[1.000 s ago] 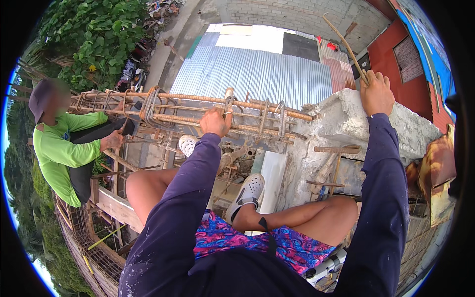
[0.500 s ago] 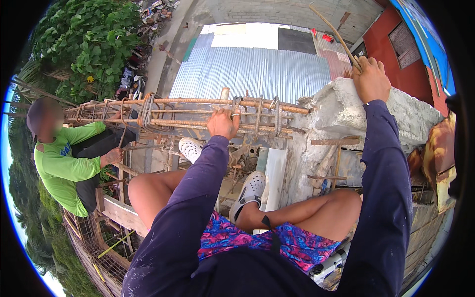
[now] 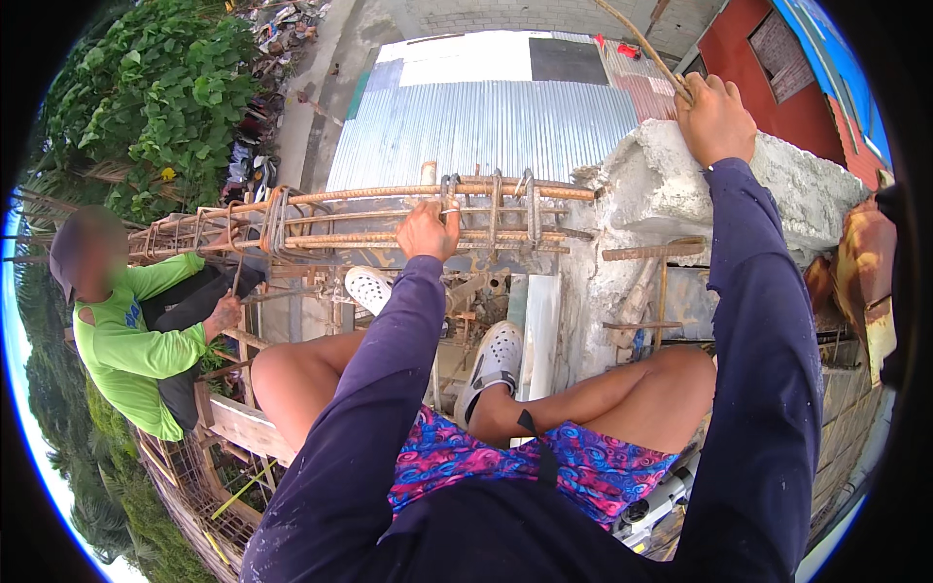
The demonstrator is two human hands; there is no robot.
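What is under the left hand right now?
The rusty rebar cage shows on both sides of the left hand. The stretch directly beneath it is covered and cannot be seen.

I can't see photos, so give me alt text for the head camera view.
A person's left hand grips a rusty rebar cage; the right hand holds a thin rod beside rough concrete. A co-worker in green sits at left.

Building site — rebar cage (image 3: 340, 240) (rusty), rough concrete (image 3: 666, 180)
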